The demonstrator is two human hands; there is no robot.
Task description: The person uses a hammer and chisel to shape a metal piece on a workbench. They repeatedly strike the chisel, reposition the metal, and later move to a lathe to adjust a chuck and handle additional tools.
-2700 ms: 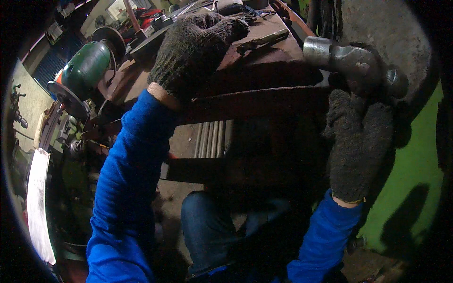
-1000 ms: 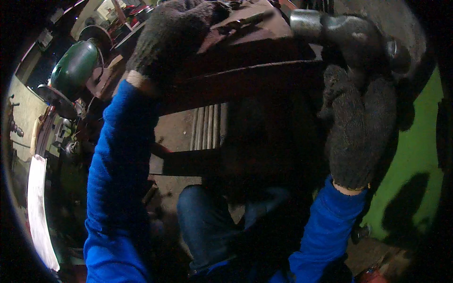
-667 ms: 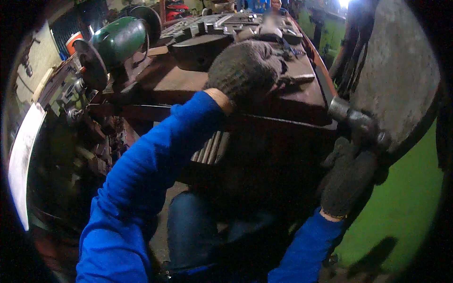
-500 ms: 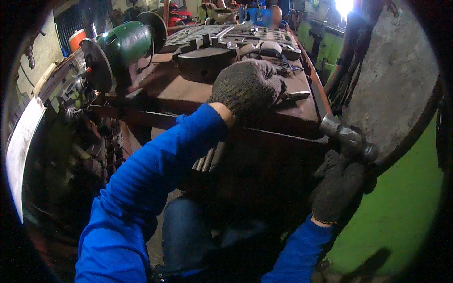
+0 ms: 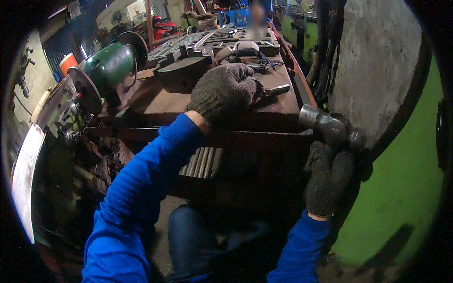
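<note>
My left hand [image 5: 222, 92], in a dark knitted glove, is closed in a fist over the near part of the bench. A short metal tool with a tapered tip [image 5: 277, 89] sticks out of its right side; the rest is hidden by the glove. My right hand [image 5: 328, 179], gloved too, is wrapped round a ball-peen hammer [image 5: 330, 128] just under its head. The hammer is raised beside the bench's near right corner, its flat face toward the bench. Just beyond the left hand sits a thick round metal block [image 5: 181, 75] with jaw-like pieces on top.
A green double-ended grinder [image 5: 111, 61] stands at the bench's left. Slotted metal plates [image 5: 222, 37] and loose tools cover the far part of the brown bench [image 5: 160, 96]. A large grey metal plate [image 5: 377, 70] and a green panel [image 5: 391, 203] rise close on the right.
The whole view has shifted, so the bench and both hands appear farther left. Both hands keep their grips and nearly the same places relative to the bench.
</note>
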